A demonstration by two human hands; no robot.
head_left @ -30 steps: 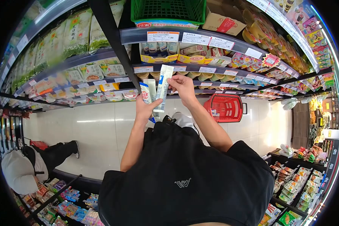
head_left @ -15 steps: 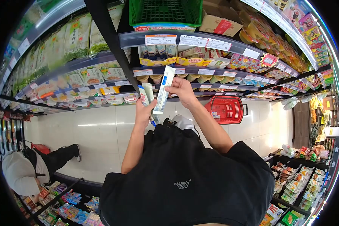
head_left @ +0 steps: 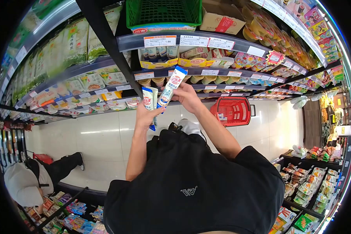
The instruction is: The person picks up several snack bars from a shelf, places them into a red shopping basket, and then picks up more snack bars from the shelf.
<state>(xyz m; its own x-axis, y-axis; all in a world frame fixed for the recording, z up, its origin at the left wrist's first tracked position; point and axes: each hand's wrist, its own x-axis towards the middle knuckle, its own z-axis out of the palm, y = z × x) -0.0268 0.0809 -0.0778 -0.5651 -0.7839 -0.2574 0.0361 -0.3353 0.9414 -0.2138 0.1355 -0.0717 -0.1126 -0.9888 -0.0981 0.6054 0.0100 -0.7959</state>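
Observation:
My right hand (head_left: 188, 97) grips a long, slim stick sachet (head_left: 172, 85) by its side edge. Its printed front faces me, with a blue top end, a red logo and a picture of a cup low down. Close beside it, my left hand (head_left: 145, 117) is closed around more stick sachets (head_left: 148, 99) of the same look, overlapping each other; how many is hard to make out. The left thumb reaches across to the lower end of the right-hand sachet. Behind the hands, a yellow-fronted display box (head_left: 158, 62) on the shelf holds similar blue-and-white sachets.
A red shopping basket (head_left: 233, 112) stands on the floor to the right. Above are a green plastic crate (head_left: 165, 15) and a cardboard box (head_left: 222, 17). A black shelf post (head_left: 105, 43) rises left of the hands. Another person (head_left: 25, 183) is at the far left.
The sachet in my right hand has been turned over, from its text-covered back to its logo side. My left hand still holds the other sachets. The view has shifted slightly.

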